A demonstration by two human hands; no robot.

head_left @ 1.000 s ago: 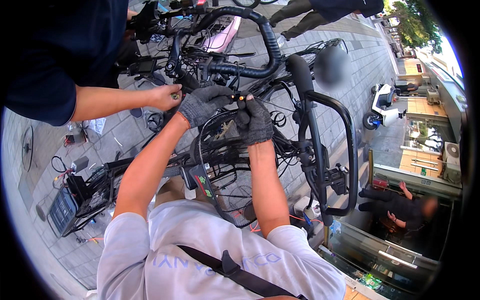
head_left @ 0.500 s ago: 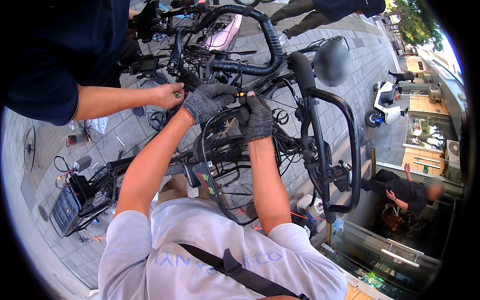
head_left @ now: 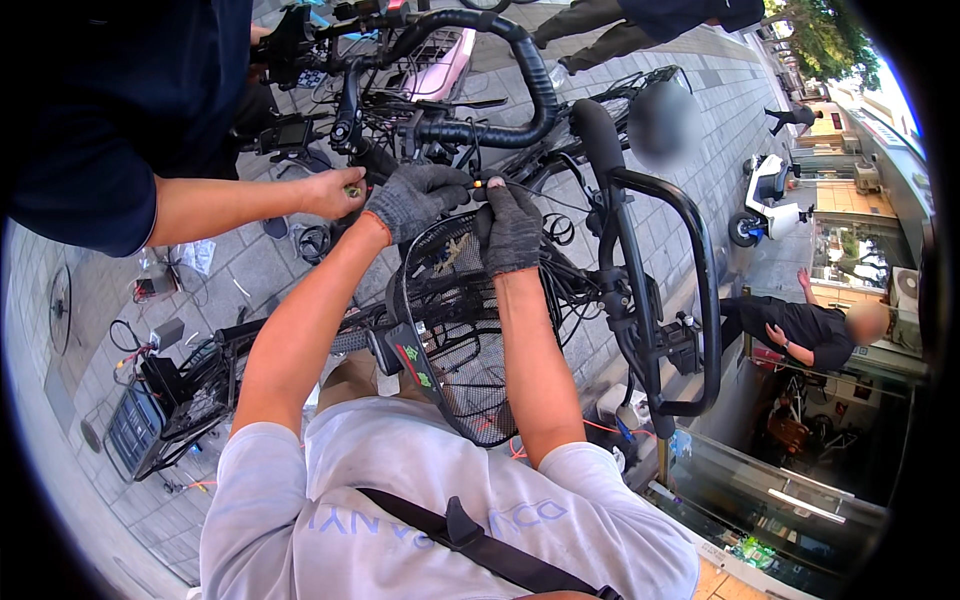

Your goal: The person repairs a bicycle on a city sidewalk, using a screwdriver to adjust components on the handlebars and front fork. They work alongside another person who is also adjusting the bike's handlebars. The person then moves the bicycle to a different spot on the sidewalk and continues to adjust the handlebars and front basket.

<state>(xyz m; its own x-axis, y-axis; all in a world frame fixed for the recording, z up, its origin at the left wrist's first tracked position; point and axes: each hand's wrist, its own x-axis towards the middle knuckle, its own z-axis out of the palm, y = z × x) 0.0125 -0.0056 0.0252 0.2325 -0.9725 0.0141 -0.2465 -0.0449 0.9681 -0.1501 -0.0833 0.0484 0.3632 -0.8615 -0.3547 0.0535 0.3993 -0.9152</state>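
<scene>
My left hand (head_left: 410, 203) and my right hand (head_left: 508, 225), in grey knit gloves, are closed at a small black cable connector with an orange piece (head_left: 479, 184), gripping it from either side. Below them is a black mesh bicycle basket (head_left: 470, 370). Just above is a black curved handlebar (head_left: 540, 95). A bicycle frame with a long padded handlebar (head_left: 680, 230) and cables stands to my right. At my left, a co-worker's bare hand (head_left: 335, 195) holds a small item I cannot make out, close to my left glove.
The co-worker in a dark shirt (head_left: 90, 120) stands at upper left. A pink bike part (head_left: 440, 75), loose electronics (head_left: 150, 285) and a bike with a crate (head_left: 140, 430) are around me. A white scooter (head_left: 765, 205), a walking person (head_left: 790, 335) and a shopfront are at right.
My hands stay around the connector with small shifts of the fingers. The person at the right has moved upward in the view, along the shopfront. The co-worker's hand barely moves.
</scene>
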